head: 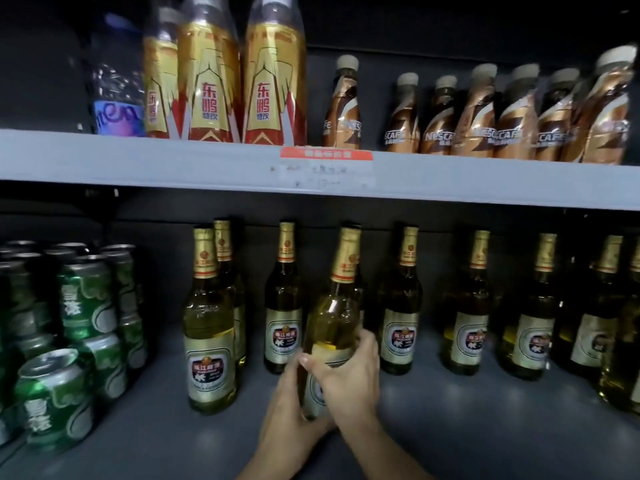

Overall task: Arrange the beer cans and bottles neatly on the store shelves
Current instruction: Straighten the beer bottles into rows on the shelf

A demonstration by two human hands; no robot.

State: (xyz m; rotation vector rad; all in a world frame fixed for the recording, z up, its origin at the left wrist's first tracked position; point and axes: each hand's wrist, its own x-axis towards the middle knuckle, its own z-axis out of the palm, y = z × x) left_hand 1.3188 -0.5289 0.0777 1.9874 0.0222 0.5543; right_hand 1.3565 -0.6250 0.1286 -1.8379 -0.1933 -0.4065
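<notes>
A long grey upper shelf (pixel 173 161) runs across the middle of the frame, and a dark lower shelf (pixel 485 427) fills the bottom.

On the lower shelf, a row of beer bottles (pixel 400 303) with gold foil necks stands across the middle and right. At the lower left sits a stack of green beer cans (pixel 86 299), piled two high.

On the upper shelf, tall gold and red drink bottles (pixel 273 81) stand at the upper left of the frame. Small brown Nescafe coffee bottles (pixel 474 116) line the upper right. A blurry purple-labelled bottle (pixel 117 84) is at the far upper left.

In the lower middle, one beer bottle (pixel 337 306) leans a little to the right, in front of the row. Both hands grip it low down. The left hand (pixel 287 410) wraps its left side near the base. The right hand (pixel 346 372) curls over its label.

A red price tag (pixel 325 154) sticks on the upper shelf's front edge.
</notes>
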